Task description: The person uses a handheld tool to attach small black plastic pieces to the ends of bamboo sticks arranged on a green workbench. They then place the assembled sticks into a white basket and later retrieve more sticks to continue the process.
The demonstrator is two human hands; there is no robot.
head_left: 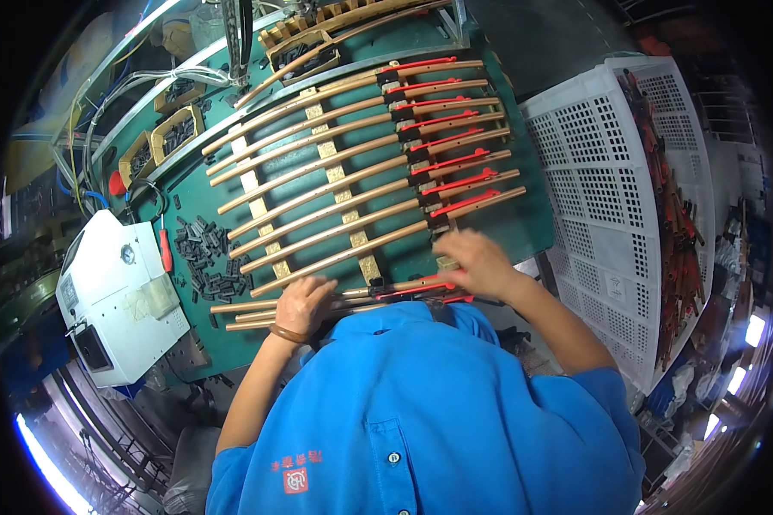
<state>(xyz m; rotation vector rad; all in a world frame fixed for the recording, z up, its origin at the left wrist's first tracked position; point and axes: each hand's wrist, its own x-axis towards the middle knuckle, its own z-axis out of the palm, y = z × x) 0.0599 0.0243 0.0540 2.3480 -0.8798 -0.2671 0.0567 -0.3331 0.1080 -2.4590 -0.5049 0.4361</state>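
Observation:
My left hand (305, 305) is closed over a small bunch of copper-coloured tubes (242, 306) at the near edge of the table. My right hand (477, 264) is at the right end of this bunch, its thumb against a tube with a long red strip (431, 282); its fingers curl and partly hide what they grip. Just beyond both hands, several copper-coloured tubes (318, 267) lie side by side across pale slotted supports (352, 225). Red strips (464, 206) and black pieces (427, 200) sit along their right ends.
Small black parts (204, 257) lie heaped on the green table (528, 219), beside a red-handled screwdriver (164, 249). A white machine (129, 300) stands at the left. On the right is a white perforated crate (588, 163) with more tubes. Open boxes (176, 133) of black parts line the back.

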